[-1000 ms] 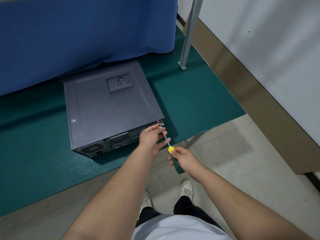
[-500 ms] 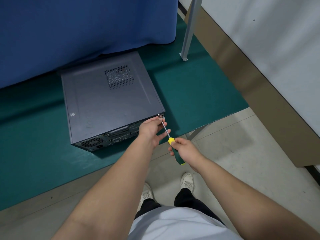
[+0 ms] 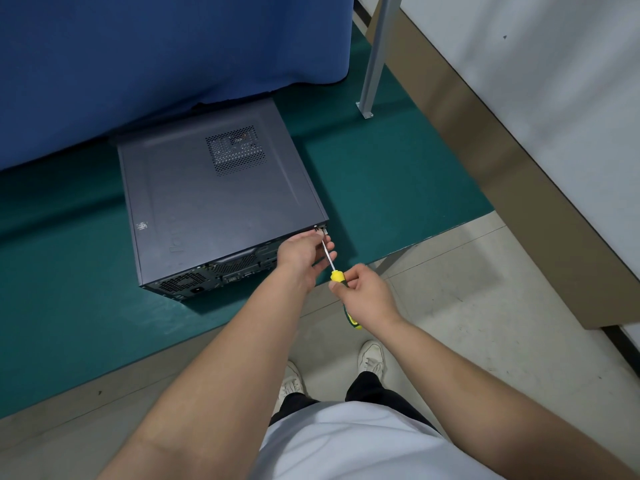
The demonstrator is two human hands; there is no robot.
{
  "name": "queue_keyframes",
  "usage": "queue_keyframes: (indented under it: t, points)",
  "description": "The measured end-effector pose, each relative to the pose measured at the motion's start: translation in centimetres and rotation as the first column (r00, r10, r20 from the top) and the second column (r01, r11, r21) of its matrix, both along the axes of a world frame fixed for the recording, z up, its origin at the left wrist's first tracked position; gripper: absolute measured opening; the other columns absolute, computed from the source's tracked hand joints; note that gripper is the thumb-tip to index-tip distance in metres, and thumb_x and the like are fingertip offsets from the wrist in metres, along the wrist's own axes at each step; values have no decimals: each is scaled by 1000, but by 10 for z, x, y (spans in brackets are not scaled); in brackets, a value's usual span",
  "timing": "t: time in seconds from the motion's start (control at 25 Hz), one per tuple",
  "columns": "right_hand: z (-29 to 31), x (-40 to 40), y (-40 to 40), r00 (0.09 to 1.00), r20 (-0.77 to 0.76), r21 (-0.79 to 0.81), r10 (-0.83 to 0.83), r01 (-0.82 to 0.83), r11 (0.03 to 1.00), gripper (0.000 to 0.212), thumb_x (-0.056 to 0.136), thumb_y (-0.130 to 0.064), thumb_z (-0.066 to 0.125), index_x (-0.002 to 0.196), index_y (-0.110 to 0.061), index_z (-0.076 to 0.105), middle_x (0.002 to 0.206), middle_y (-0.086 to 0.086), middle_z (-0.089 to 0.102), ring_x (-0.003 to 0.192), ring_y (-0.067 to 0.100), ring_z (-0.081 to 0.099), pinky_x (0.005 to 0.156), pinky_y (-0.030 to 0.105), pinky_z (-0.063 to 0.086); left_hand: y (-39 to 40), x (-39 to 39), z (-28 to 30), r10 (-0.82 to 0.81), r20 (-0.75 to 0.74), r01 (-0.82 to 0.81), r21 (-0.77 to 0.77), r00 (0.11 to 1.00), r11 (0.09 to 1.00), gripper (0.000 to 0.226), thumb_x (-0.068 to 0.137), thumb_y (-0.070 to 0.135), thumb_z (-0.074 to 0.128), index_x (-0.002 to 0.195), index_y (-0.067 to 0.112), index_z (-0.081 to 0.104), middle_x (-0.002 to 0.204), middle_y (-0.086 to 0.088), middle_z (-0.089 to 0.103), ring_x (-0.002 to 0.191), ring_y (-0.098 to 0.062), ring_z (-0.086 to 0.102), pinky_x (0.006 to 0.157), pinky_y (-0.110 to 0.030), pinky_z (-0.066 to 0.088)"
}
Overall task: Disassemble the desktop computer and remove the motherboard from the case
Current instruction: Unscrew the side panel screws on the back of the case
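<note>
Little is moving: right hand (image 3: 367, 299) still gripping screwdriver (image 3: 337, 276); left hand (image 3: 304, 254) fingers steadying its shaft. Computer case (image 3: 214, 202) lying near surface's front edge, closed (motherboard removal far off).

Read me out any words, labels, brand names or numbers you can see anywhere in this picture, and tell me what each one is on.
Nothing here reads with certainty.
Embossed lettering on the side panel of the computer case, near its rear edge: faint, partly shadowed, cannot be made out.
Small pale mark on the same panel, near its left edge: too small to read.
Rear port area of the case: any labels are too small and dark.
Screwdriver handle: no legible text.
</note>
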State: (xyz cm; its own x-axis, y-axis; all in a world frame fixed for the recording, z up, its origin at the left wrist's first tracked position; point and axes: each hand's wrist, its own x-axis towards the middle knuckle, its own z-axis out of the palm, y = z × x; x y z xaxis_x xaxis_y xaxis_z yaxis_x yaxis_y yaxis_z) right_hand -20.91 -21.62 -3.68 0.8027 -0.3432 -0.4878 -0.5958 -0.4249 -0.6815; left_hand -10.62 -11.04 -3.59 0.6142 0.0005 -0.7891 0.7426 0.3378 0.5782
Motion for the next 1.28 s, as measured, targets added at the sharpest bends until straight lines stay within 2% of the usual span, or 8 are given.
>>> queue_keyframes:
  t: [0.24, 0.32, 0.4, 0.48, 0.56, 0.8, 1.08, 1.28]
  points:
    - [4, 8, 5, 999, 12, -254, 52, -47, 966, 33, 81, -38, 75, 86, -28, 45, 80, -7, 61, 75, 18, 61, 57, 33, 45, -1, -20, -7, -204, 28, 196, 177, 978, 964, 25, 79, 10, 87, 93, 10, 67, 80, -7, 69, 64, -19, 63, 67, -34, 64]
    - [3, 7, 2, 999, 16, -168, 41, -38, 985, 32, 82, -36, 77, 91, -26, 48, 84, -4, 64, 75, 18, 62, 57, 33, 46, -1, -21, -6, -197, 41, 187, 174, 979, 967, 23, 79, 8, 87, 90, 8, 67, 76, -7, 69, 62, -19, 64, 66, -32, 64]
    - [5, 5, -2, 1000, -29, 119, -2, 6, 993, 29, 88, -34, 76, 100, -19, 54, 90, 2, 67, 72, 20, 67, 64, 38, 57, -1, -20, -4, -210, 56, 199, 162, 976, 967, 17, 83, 6, 83, 92, 4, 69, 76, -9, 70, 62, -19, 65, 60, -26, 60]
    - [7, -1, -8, 986, -157, 487, -54, 125, 864, 27, 95, -34, 71, 108, -13, 60, 90, 8, 67, 63, 19, 66, 62, 38, 60, -1, -20, 0, -219, 62, 210, 117, 974, 971, 12, 88, 0, 76, 98, -1, 70, 80, -11, 71, 64, -19, 68, 58, -25, 59]
    - [10, -8, -15, 958, -280, 649, -55, 232, 725, 35, 99, -43, 63, 113, -11, 66, 83, 7, 67, 60, 17, 63, 57, 30, 56, 1, -21, 3, -209, 64, 205, 55, 976, 977, 9, 92, -5, 69, 100, -3, 68, 86, -15, 73, 67, -20, 73, 60, -28, 60]
    - [10, -13, -15, 941, -311, 700, -129, 319, 638, 34, 104, -36, 56, 110, -4, 67, 76, 4, 66, 62, 15, 61, 55, 26, 53, 5, -22, 5, -210, 77, 213, -39, 975, 976, 22, 99, -5, 54, 116, 7, 60, 100, -14, 78, 89, -23, 78, 79, -37, 61]
    - [11, -11, -1, 951, -235, 615, -203, 307, 726, 22, 95, -23, 73, 101, -13, 54, 79, 5, 63, 60, 14, 64, 51, 25, 53, -2, -34, -7, -183, 37, 176, 142, 982, 974, 22, 82, 17, 86, 90, 9, 67, 73, -6, 66, 64, -18, 61, 63, -30, 58]
    - [10, -18, -12, 926, -349, 721, -140, 361, 591, 41, 100, -50, 58, 115, -12, 65, 74, 3, 62, 58, 12, 55, 47, 19, 45, 1, -35, 1, -191, 68, 187, 67, 979, 980, 9, 94, 4, 71, 101, -1, 70, 87, -16, 71, 72, -24, 68, 75, -35, 63]
